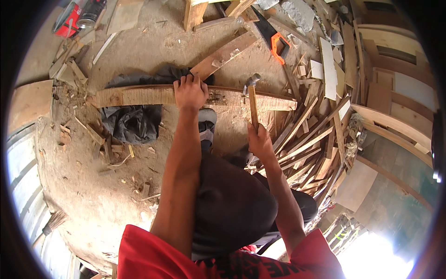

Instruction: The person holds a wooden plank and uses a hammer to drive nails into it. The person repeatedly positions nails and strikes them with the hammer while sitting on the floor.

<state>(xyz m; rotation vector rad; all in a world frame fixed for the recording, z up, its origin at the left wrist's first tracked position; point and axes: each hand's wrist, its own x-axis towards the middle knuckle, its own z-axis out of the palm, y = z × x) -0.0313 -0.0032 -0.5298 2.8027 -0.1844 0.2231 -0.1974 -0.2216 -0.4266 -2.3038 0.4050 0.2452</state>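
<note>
A long wooden plank point(139, 96) lies crosswise in front of me. My left hand point(190, 94) grips it near its middle, fingers curled over the far edge. My right hand point(261, 143) is closed round the lower wooden handle of a hammer point(253, 104). The hammer's metal head is over the plank's right part; whether it touches the wood I cannot tell. Under and behind the plank's left half lies a black cloth or plastic sheet point(132, 124). Another board point(225, 56) slants away from the plank's far edge, just beyond my left hand.
A handsaw with an orange handle point(280, 48) lies at the far right. A heap of wood strips and offcuts point(309, 144) spreads along the right side. A dark can point(91, 13) and a red item point(68, 21) are at the far left. Wood scraps litter the dirt floor point(107, 186).
</note>
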